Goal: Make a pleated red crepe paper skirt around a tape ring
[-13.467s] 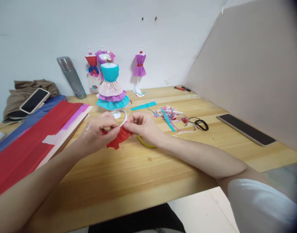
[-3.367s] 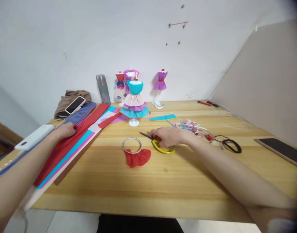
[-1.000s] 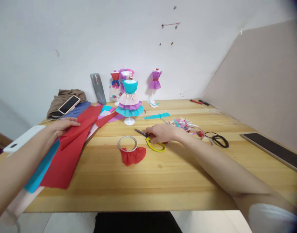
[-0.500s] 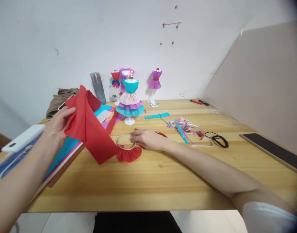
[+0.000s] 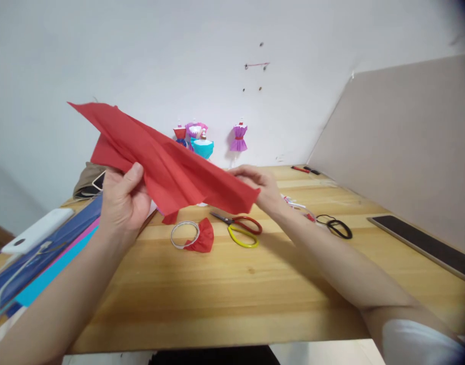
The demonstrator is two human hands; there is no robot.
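A sheet of red crepe paper (image 5: 164, 157) is stretched on a slant above the table. My left hand (image 5: 128, 195) grips its lower left part, thumb on the front. At the right end, my right hand (image 5: 258, 185) is closed on the paper's edge, its fingertips partly hidden. Below lies a ring of tape (image 5: 172, 238) next to a gathered red paper ruffle (image 5: 204, 238). Scissors (image 5: 232, 221) with one red and one yellow handle rest to the right of them, blades parted a little.
Small dress forms in paper dresses, one of them purple (image 5: 239, 137), stand by the wall, partly covered by the red sheet. Coloured sheets (image 5: 61, 268) and a white device (image 5: 38, 230) lie left. A black cord loop (image 5: 338, 228) and a dark flat phone-like slab (image 5: 426, 243) lie right.
My left hand has raised and spread the red paper toward the middle. My right hand has left the table beside the scissors and come up to the paper's right end.
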